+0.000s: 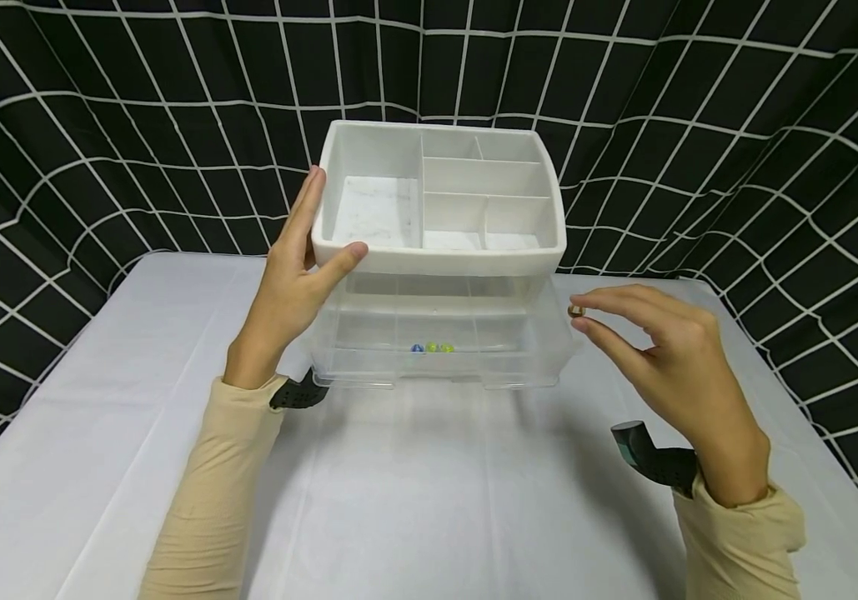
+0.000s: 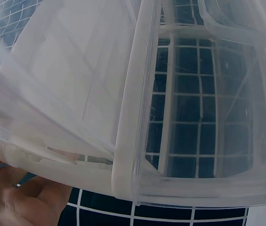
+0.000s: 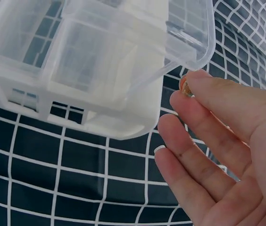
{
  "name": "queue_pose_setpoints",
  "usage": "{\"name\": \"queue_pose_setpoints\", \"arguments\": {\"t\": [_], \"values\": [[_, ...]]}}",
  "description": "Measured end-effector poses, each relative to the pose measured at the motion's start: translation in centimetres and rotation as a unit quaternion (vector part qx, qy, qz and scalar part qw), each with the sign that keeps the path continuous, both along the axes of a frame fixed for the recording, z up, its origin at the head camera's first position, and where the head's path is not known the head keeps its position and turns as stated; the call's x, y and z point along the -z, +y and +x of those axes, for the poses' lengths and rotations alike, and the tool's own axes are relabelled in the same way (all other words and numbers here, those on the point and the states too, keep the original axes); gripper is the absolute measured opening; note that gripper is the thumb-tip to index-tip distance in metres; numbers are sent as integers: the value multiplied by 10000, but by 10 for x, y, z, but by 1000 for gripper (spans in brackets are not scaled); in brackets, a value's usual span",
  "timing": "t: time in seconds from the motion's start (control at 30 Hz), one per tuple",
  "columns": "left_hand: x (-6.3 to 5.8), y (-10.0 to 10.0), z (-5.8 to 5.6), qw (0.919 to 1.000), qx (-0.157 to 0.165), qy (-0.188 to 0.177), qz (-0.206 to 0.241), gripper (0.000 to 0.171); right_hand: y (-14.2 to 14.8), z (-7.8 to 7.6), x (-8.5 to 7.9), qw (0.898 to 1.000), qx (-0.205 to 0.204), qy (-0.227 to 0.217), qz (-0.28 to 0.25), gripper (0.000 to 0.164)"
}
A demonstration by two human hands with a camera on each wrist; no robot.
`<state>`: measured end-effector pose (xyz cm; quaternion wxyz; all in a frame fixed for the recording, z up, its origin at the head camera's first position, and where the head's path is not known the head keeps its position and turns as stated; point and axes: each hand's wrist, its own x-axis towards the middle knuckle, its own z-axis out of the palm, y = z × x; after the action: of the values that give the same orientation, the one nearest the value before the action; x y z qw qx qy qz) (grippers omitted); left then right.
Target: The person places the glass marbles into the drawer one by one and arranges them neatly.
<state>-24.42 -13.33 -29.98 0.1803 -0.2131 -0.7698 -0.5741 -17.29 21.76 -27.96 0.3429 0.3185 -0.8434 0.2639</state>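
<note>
A white desktop organizer (image 1: 376, 262) with a compartmented top stands at the back of the table. Below the top, a clear drawer (image 1: 368, 367) is pulled out towards me, with a blue marble (image 1: 417, 348) and yellow-green marbles (image 1: 439, 347) in it. My left hand (image 1: 289, 275) rests against the organizer's left side, fingers extended along it and thumb on the front rim. To the right of the drawer, my right hand (image 1: 672, 354) pinches a small brown marble (image 1: 575, 311) between thumb and index finger; the other fingers are loosely bent in the right wrist view.
The white-covered table (image 1: 413, 500) extends in front of the organizer and to both sides. A black cloth with a white grid (image 1: 248, 67) hangs behind and around it. Each wrist wears a black camera mount (image 1: 654, 458).
</note>
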Motion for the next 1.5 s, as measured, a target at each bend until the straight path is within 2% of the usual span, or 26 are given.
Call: {"name": "queue_pose_setpoints", "arguments": {"t": [0.2,0.43,0.83,1.23,1.5], "values": [[0,0,0,10000,1,49,-8,80,-9,-1,-8,9995,-248,-16,177,39],[1,0,-1,10000,-15,25,2,81,-21,-2,-17,9960,-459,-274,715,35],[1,0,0,10000,-16,6,13,81,-31,-8,-22,9890,-662,-593,1184,32],[1,0,-1,10000,22,7,59,80,-42,-14,-27,9756,-649,-1337,1616,23],[1,-1,-1,10000,12,34,64,80,-48,-23,-28,9543,-750,-2264,1800,16]]}}
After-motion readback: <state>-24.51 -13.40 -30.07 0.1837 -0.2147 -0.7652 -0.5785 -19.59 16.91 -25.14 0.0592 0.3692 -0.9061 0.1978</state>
